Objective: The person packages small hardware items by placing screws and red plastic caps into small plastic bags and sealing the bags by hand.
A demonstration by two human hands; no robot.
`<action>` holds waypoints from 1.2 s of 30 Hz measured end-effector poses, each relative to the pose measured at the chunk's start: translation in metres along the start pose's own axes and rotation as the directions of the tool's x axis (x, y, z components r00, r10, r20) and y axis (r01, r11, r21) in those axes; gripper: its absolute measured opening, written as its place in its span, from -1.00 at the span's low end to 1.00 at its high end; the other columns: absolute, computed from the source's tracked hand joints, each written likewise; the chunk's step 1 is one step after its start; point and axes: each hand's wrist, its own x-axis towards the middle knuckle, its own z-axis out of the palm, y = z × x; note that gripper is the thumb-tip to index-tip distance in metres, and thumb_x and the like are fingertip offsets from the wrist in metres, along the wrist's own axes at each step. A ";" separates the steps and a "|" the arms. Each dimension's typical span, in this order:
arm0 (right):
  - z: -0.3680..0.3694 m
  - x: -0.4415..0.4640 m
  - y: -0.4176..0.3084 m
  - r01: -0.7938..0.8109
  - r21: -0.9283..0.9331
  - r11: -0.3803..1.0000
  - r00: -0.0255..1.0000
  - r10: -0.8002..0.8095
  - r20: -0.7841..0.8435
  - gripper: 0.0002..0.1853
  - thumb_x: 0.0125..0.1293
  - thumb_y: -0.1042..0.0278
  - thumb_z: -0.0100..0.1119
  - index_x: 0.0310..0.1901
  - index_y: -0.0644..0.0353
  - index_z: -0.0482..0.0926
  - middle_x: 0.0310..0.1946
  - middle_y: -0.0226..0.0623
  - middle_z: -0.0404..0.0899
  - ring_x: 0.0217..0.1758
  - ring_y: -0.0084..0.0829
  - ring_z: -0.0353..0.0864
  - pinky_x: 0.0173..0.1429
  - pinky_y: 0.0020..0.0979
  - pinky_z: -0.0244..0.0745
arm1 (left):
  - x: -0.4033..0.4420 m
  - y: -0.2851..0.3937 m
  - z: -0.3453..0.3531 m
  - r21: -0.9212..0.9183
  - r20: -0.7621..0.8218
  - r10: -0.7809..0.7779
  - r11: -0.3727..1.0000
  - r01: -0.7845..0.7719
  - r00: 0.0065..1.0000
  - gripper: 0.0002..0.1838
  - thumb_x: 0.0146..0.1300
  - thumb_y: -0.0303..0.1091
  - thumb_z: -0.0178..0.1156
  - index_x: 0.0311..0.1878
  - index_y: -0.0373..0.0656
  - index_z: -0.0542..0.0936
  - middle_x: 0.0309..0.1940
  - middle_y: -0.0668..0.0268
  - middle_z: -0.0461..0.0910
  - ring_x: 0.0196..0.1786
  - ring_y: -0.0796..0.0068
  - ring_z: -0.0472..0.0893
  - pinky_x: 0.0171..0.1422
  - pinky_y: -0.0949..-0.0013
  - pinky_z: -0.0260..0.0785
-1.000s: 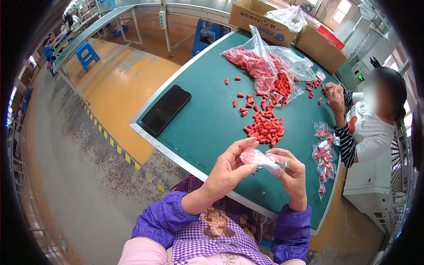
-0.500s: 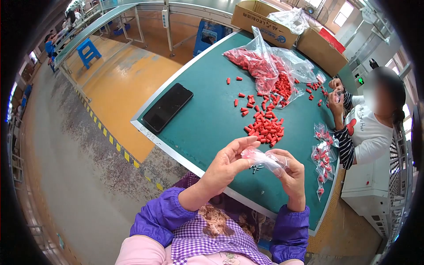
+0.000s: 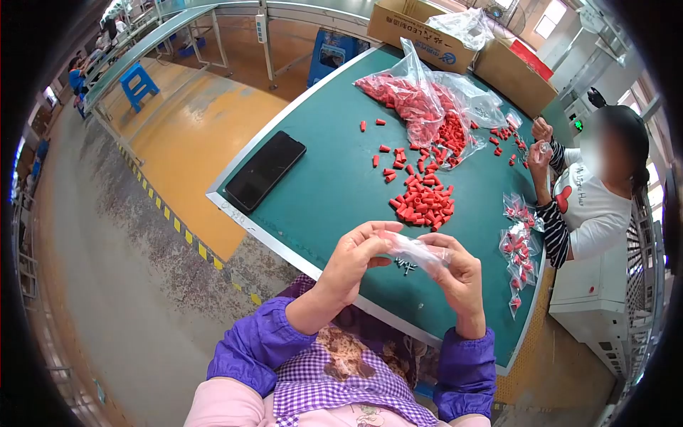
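A small clear plastic bag point(image 3: 413, 249) with something red at its left end is stretched between my hands above the table's near edge. My left hand point(image 3: 350, 260) pinches the red end. At the other end, my right hand point(image 3: 455, 270) has its thumb and fingers closed on the plastic. Just beyond the bag lies a heap of red plastic caps point(image 3: 427, 203), with more caps scattered behind it. Several small metal screws point(image 3: 406, 266) show partly beneath the bag.
A large open bag of red caps point(image 3: 405, 99) lies at the back. The black phone point(image 3: 266, 171) rests left, filled small bags point(image 3: 519, 249) right. A co-worker point(image 3: 590, 192) sits at the right edge, hands raised. Cardboard boxes point(image 3: 420, 43) stand behind.
My hands have shifted slightly left, still holding the bag, which looks pulled straighter between them. The whole view has moved a little. The co-worker's hands are a bit further apart.
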 end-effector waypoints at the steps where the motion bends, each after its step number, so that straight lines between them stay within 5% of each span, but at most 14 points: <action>1: 0.003 0.001 0.000 0.021 -0.064 0.998 1.000 -0.020 0.024 -0.74 0.16 0.41 0.31 -0.12 0.32 0.65 -0.03 -0.13 0.56 0.03 -0.35 0.55 0.10 -0.37 0.43 | 0.001 0.001 0.000 -0.007 -0.048 -0.051 0.999 0.051 0.998 -0.62 0.21 -0.51 0.04 0.13 -0.32 0.45 -0.04 0.20 0.56 -0.03 0.49 0.58 0.15 0.41 0.42; 14: 0.015 0.002 0.009 -0.093 0.031 0.995 0.995 0.093 -0.025 -0.76 0.20 0.44 0.25 -0.11 0.32 0.65 -0.03 -0.19 0.57 0.01 -0.43 0.53 0.07 -0.42 0.43 | 0.006 -0.014 -0.008 -0.139 -0.034 -0.025 0.990 0.020 0.999 -0.65 0.15 -0.60 0.10 0.04 -0.32 0.49 -0.15 0.28 0.57 -0.11 0.54 0.57 0.12 0.45 0.42; 17: 0.022 0.003 0.005 -0.185 0.238 0.954 0.978 0.201 -0.047 -0.76 0.21 0.48 0.20 -0.10 0.36 0.64 0.01 -0.24 0.54 0.01 -0.48 0.52 0.07 -0.44 0.42 | 0.004 -0.019 -0.005 -0.030 -0.048 0.061 0.998 -0.063 0.997 -0.65 0.12 -0.62 0.13 0.03 -0.30 0.51 -0.16 0.31 0.56 -0.12 0.58 0.56 0.10 0.50 0.41; 22: 0.026 0.002 0.014 -0.254 0.301 0.919 0.960 0.277 -0.036 -0.75 0.22 0.48 0.14 -0.10 0.38 0.63 0.03 -0.30 0.52 0.00 -0.52 0.51 0.07 -0.47 0.40 | 0.001 -0.017 0.000 0.183 -0.081 0.247 0.956 -0.229 0.966 -0.66 0.11 -0.65 0.12 0.00 -0.28 0.54 -0.18 0.32 0.55 -0.12 0.62 0.52 0.08 0.52 0.39; 28: 0.031 0.003 0.013 -0.269 0.358 0.894 0.949 0.310 -0.062 -0.73 0.20 0.47 0.14 -0.09 0.42 0.61 0.01 -0.24 0.54 0.01 -0.47 0.52 0.14 -0.44 0.37 | 0.003 -0.021 0.000 0.016 -0.119 0.228 0.974 -0.228 0.966 -0.66 0.11 -0.68 0.09 0.00 -0.30 0.53 -0.18 0.31 0.55 -0.12 0.62 0.52 0.08 0.51 0.38; 36: 0.033 0.003 0.013 -0.289 0.311 0.905 0.946 0.320 -0.051 -0.75 0.17 0.58 0.14 -0.11 0.44 0.61 0.01 -0.24 0.53 -0.03 -0.51 0.53 0.07 -0.49 0.43 | 0.004 -0.023 -0.004 0.107 -0.104 0.178 0.980 -0.167 0.978 -0.64 0.09 -0.65 0.12 0.01 -0.28 0.53 -0.20 0.34 0.52 -0.12 0.62 0.51 0.05 0.54 0.36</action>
